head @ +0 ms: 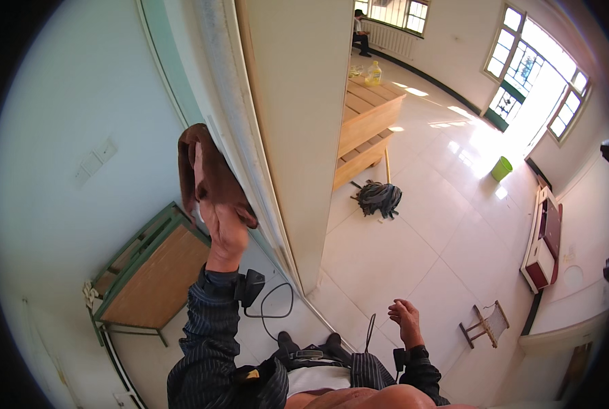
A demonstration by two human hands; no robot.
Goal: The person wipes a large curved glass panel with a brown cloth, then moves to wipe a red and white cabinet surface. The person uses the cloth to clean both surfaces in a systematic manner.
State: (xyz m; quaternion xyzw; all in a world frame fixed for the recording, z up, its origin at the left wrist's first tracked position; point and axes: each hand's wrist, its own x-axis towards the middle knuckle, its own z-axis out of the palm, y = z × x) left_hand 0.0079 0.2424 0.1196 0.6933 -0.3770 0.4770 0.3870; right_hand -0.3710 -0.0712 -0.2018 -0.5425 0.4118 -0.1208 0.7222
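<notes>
My left hand (226, 231) is raised and holds a brown cloth (215, 171), which drapes over its fingers. The cloth lies against the pale upright frame (228, 82) at the edge of a doorway. Part of the fingers is hidden under it. Down at my right side, my right hand (408, 321) hangs above the tiled floor (386, 266) with loosely bent fingers and nothing in it.
A folding table with a green frame (151, 276) leans by the left wall. Beyond the doorway are a mop (378, 198), a wooden bench (371, 110) bearing a yellow bottle (374, 74), a green bucket (501, 168), a small stool (488, 324) and a seated person (361, 33).
</notes>
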